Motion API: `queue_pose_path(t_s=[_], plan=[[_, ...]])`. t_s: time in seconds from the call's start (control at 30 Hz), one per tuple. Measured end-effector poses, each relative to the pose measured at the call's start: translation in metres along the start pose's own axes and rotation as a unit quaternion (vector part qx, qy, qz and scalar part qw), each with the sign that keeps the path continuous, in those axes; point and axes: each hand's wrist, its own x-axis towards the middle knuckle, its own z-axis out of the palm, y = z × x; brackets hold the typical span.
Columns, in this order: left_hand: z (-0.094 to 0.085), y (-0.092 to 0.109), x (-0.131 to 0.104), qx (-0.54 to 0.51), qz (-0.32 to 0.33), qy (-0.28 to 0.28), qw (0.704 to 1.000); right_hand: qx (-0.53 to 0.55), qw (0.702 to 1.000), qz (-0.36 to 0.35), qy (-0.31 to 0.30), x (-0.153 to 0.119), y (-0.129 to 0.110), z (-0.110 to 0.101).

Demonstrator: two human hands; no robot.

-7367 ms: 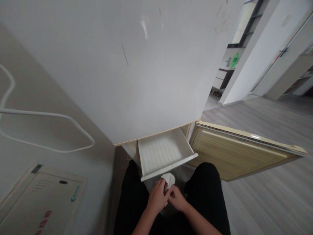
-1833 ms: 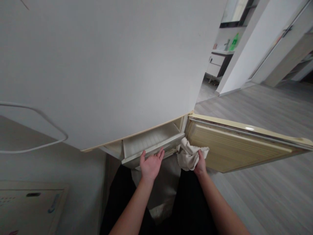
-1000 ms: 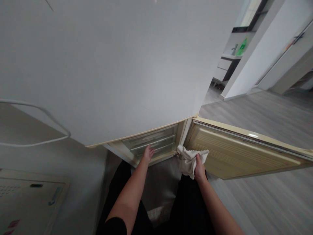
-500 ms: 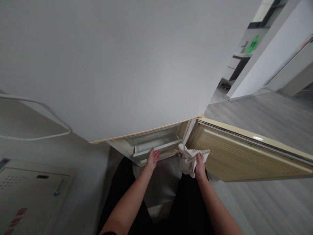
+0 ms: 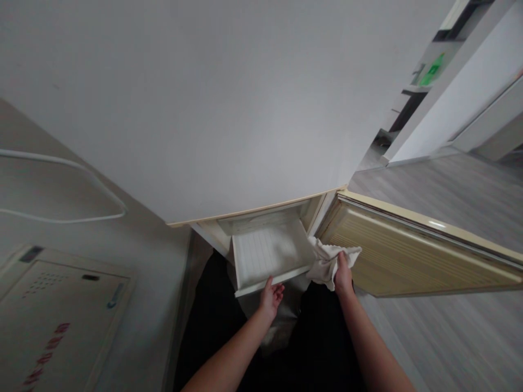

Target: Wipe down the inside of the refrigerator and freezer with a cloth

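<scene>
Further out now, the drawer [image 5: 272, 247] meets the left hand's [image 5: 271, 299] loosely curled fingers; the right hand [image 5: 343, 276] grips the cloth [image 5: 328, 263].

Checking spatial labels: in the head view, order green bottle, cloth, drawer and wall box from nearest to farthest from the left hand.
1. Drawer, at the left hand
2. Cloth, in the right hand
3. Wall box, off left
4. Green bottle, far background, upper right

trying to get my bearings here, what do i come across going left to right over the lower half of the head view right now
Wall box cover → pulled-out drawer → cloth → open door
</scene>
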Motion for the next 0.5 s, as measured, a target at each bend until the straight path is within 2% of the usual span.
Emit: queue_pose_path(t_s=[0.13,0.3,0.5], plan=[[-0.006,-0.006,-0.009,0.002,0.004,-0.015,1.0,-0.017,1.0,-0.011,0.011,-0.002,-0.004,-0.004],[-0.007,-0.005,-0.009,0.013,0.005,-0.029,0.999,-0.083,0.996,-0.038,-0.01,0.009,0.002,-0.019],[-0.009,-0.006,-0.002,0.052,-0.031,-0.012,0.998,-0.092,0.994,-0.046,-0.023,0.017,0.009,-0.027]])
